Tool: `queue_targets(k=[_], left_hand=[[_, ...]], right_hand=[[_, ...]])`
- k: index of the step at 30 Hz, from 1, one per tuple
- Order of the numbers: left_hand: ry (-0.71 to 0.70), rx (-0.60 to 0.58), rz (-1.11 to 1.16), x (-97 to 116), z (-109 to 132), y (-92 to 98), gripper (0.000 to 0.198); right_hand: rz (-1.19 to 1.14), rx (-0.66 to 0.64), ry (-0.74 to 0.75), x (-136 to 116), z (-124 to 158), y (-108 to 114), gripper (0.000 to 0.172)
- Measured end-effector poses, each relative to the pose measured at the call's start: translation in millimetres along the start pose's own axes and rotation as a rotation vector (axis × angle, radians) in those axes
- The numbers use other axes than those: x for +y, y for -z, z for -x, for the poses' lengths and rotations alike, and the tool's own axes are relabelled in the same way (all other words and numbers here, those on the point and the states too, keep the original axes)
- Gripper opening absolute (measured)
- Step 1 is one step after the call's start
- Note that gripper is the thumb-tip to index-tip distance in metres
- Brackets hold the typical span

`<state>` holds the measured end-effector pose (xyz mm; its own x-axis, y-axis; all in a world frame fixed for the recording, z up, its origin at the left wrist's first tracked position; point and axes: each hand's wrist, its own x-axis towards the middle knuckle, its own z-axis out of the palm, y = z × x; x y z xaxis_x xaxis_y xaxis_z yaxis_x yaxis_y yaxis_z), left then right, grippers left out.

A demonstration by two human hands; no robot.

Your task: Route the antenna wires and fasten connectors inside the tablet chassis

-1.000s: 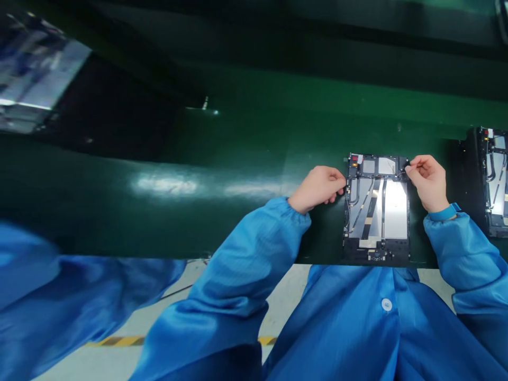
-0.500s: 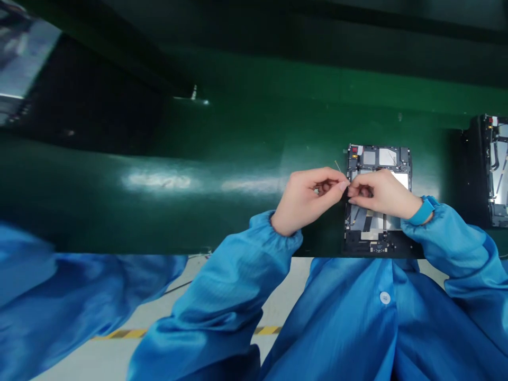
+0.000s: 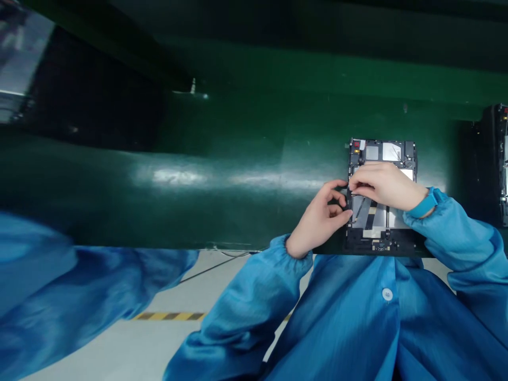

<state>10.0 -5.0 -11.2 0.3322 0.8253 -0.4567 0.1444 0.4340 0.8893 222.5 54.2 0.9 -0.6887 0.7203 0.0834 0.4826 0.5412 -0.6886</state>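
Observation:
An opened flat electronic device [image 3: 381, 233], black-framed with silver panels, lies on the green bench by its front edge. My left hand [image 3: 319, 219] is at the device's left side, thumb and fingers apart. Its thumb tip meets or nearly meets the frame; nothing shows between the fingers. Over the middle of the device lies my right hand [image 3: 383, 182], fingertips pinched together at the left rim. Whatever those fingertips hold, if anything, is hidden. Black strips and a small circuit board [image 3: 381, 245] show in the device's lower part.
A similar device [image 3: 502, 164] stands at the right edge of view, partly cut off. The green bench [image 3: 238, 211] stretches to the left, with a dark object [image 3: 91, 100] at the back left. Another person's blue sleeve [image 3: 35, 275] is at the lower left.
My left hand has parted from the right fingertips and moved down, its fingers spreading. The thin strand above it no longer shows. My right hand stays pinched at the left rim.

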Motion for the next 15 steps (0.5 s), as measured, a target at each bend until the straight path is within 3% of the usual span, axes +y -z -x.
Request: queue_targets(k=[10,15], left_hand=[[0.065,0.114,0.089,10.3,-7.4,-8.9,0.054],[0.004,0.121,0.064,9.5,-20.2,-2.9,0.042]], right_hand=[[-0.009,0.090,0.034,11.0,-0.2,-15.7,0.014],[0.002,0.108,0.034,11.8,-0.6,-18.9,0.017]])
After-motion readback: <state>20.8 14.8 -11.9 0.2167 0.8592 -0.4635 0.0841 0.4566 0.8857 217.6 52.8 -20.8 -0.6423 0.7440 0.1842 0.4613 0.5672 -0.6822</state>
